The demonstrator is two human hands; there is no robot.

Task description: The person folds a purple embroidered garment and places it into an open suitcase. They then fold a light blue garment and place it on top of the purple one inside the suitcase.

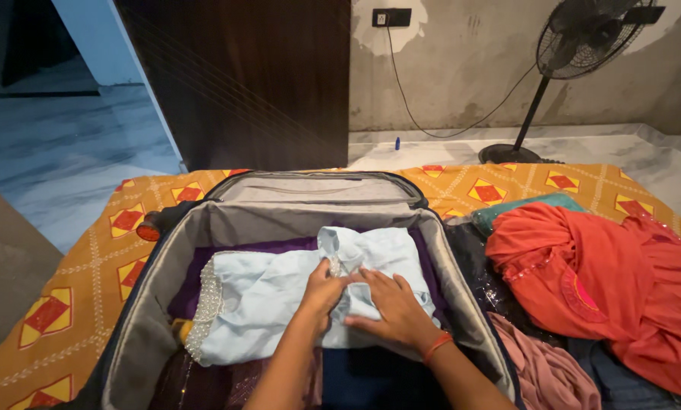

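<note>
An open suitcase (pixel 227 216) with a grey lining lies on the bed in the head view. Inside it a pale blue garment (pixel 257 304) with a white beaded edge rests on purple cloth (pixel 192 277). My left hand (pixel 321 292) is closed around a bunched fold of the pale blue garment near its middle. My right hand (pixel 392 307), with an orange band at the wrist, presses flat on the same garment just to the right, fingers spread. Both forearms come up from the bottom edge.
An orange patterned bedspread (pixel 75 281) covers the bed. An orange-red garment (pixel 606 288), a pink cloth (pixel 545 368) and a teal item (pixel 523 206) lie to the right of the suitcase. A standing fan (pixel 576 38), a dark wooden door (pixel 242 83) and a wall socket with a cable (pixel 390 17) stand behind.
</note>
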